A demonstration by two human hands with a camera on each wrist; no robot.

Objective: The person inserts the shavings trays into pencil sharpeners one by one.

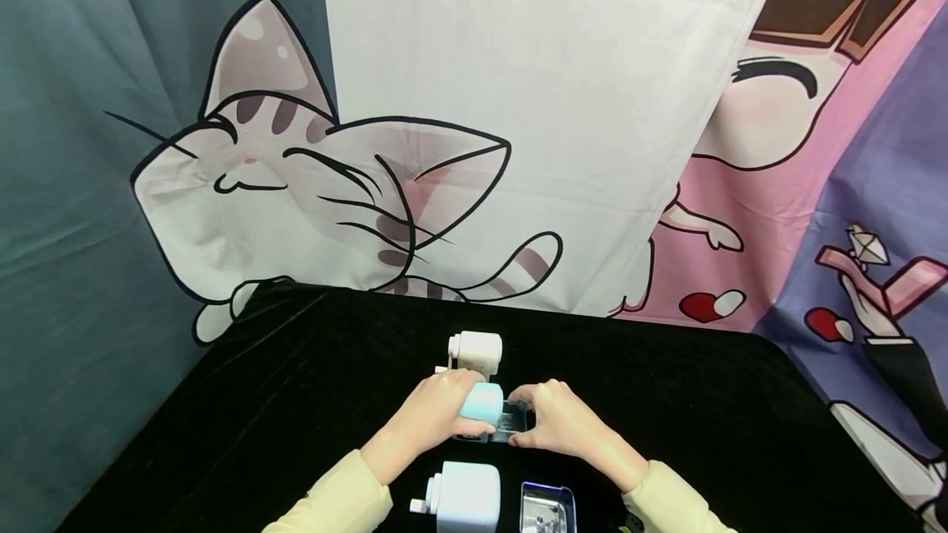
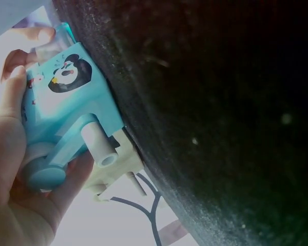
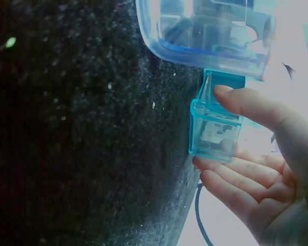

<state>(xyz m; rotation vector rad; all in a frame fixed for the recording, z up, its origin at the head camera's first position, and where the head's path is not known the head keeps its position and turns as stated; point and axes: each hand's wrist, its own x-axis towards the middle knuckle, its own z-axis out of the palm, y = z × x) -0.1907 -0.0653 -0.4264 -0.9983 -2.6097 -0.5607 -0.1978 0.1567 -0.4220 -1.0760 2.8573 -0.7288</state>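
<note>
A light blue hand-crank pencil sharpener (image 1: pixel 483 403) with a cartoon animal picture on its side is gripped by my left hand (image 1: pixel 437 411). Its crank handle (image 2: pixel 98 143) points away from the palm in the left wrist view. From the sharpener's other end sticks out a see-through teal shavings drawer (image 3: pixel 214 136). My right hand (image 1: pixel 557 420) holds this drawer between the thumb on one side and the fingers on the other. The drawer's inner end is hidden at the sharpener's body.
Behind the hands stands a cream-white crank sharpener (image 1: pixel 477 349). Nearer the front edge are a pale blue sharpener (image 1: pixel 468 493) and a clear blue-rimmed drawer (image 1: pixel 548 507). Black cloth (image 1: pixel 311 401) covers the table, with a printed curtain (image 1: pixel 563 105) behind it.
</note>
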